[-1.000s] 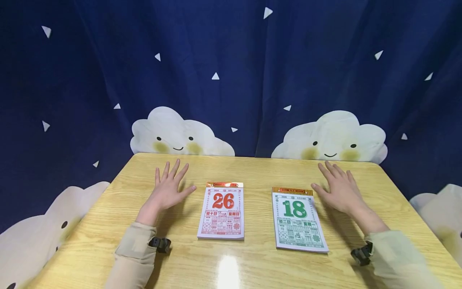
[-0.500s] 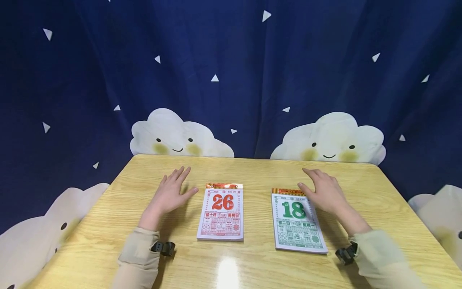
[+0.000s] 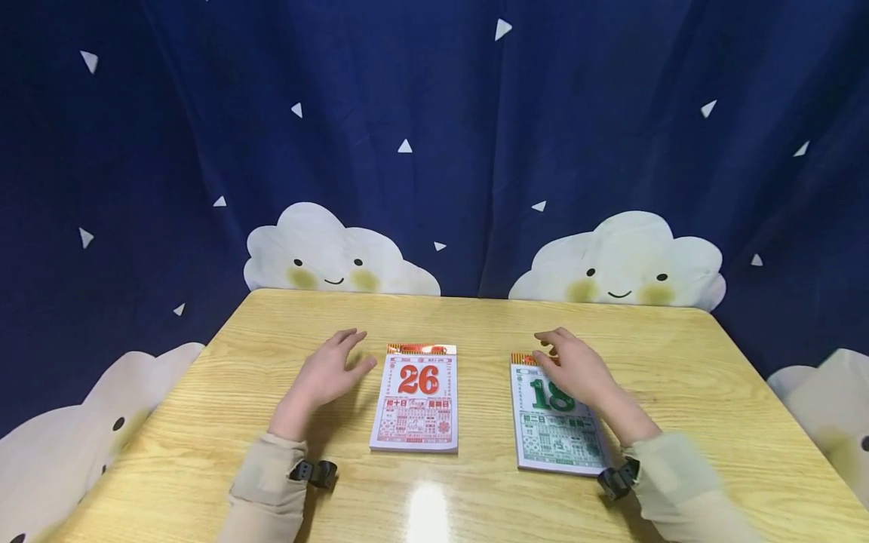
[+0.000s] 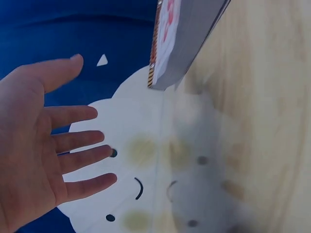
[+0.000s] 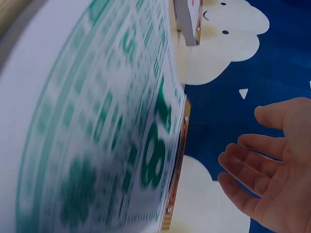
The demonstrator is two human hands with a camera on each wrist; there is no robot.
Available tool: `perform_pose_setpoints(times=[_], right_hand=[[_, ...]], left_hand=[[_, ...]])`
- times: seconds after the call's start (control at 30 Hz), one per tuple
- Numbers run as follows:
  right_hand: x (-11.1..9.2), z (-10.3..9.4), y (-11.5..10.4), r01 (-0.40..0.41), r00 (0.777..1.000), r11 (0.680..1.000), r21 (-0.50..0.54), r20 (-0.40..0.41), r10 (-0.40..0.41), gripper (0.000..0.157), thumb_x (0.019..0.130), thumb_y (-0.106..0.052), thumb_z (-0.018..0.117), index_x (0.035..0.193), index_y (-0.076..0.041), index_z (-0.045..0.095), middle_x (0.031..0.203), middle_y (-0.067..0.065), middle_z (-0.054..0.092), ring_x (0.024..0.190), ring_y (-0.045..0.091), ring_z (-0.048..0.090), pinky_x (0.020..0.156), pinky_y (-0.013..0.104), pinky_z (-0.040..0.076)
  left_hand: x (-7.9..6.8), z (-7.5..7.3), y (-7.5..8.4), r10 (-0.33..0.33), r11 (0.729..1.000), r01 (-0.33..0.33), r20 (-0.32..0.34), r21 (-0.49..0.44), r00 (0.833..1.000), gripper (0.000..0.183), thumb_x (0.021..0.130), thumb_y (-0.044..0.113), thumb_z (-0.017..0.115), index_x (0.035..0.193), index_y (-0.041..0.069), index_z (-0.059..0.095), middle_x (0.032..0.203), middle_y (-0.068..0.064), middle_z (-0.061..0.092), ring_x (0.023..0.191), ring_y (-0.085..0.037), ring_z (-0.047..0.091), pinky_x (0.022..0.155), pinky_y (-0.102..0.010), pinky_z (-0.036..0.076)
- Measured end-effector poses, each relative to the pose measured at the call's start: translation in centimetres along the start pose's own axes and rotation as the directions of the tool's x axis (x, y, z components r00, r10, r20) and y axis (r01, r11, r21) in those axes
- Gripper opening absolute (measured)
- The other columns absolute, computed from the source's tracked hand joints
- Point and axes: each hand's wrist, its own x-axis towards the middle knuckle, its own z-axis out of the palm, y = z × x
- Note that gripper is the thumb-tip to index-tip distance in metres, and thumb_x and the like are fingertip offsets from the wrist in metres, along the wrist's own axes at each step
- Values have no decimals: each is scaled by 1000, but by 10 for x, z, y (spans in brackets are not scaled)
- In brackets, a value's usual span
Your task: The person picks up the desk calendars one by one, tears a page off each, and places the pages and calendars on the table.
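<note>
Two tear-off calendars lie face up on the table. The left calendar (image 3: 415,422) shows a red 26, the right calendar (image 3: 558,437) a green 18; both have a red and gold strip along the top. My left hand (image 3: 329,373) hovers beside the red calendar's left edge, fingers extended and apart from it. Over the upper right part of the green calendar is my right hand (image 3: 580,369), holding nothing, its fingers loosely bent and partly covering the 18. In the right wrist view that hand (image 5: 272,165) shows a gap between it and the calendar's top strip (image 5: 179,165).
The wooden table (image 3: 475,498) has rounded far corners and a bright light reflection near the front. Behind it hangs a dark blue curtain (image 3: 448,90) with white triangles and smiling clouds. A black wrist camera (image 3: 315,473) sits on the left sleeve, another (image 3: 618,479) on the right.
My right hand has moved left from beside the green calendar to over its upper part, its fingers bending. My left hand has drawn slightly back and right, fingers closer together. Both calendars stay put.
</note>
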Motion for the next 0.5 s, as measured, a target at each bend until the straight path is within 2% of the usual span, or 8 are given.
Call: perform_pose_setpoints(times=[0.13,0.37,0.5], right_hand=[[0,5,-9,10,1000,999,42,20,-11,37,89,-24,56,119,-2,57,104,10,60,82,19,58,66,36,49],[-1,17,-23,10,993,983,186,115,-31,36,90,-24,55,120,-4,57,104,7,62,84,16,58,67,29,49],[2,21,-32,-3,990,969,247,138,-32,34,89,-22,56,118,-5,58,98,4,64,82,13,59,67,27,48]], left_hand=[[-1,5,5,0,1000,0,15,-6,1000,62,88,47,50,137,11,40,140,-17,38,122,-39,42,97,-56,36],[-3,14,9,-9,1000,9,27,-18,1000,61,88,36,55,138,8,37,135,-21,43,119,-41,44,96,-55,38],[-1,16,12,-22,1000,23,15,-20,1000,55,87,34,56,132,5,45,130,-22,48,114,-39,49,94,-54,40]])
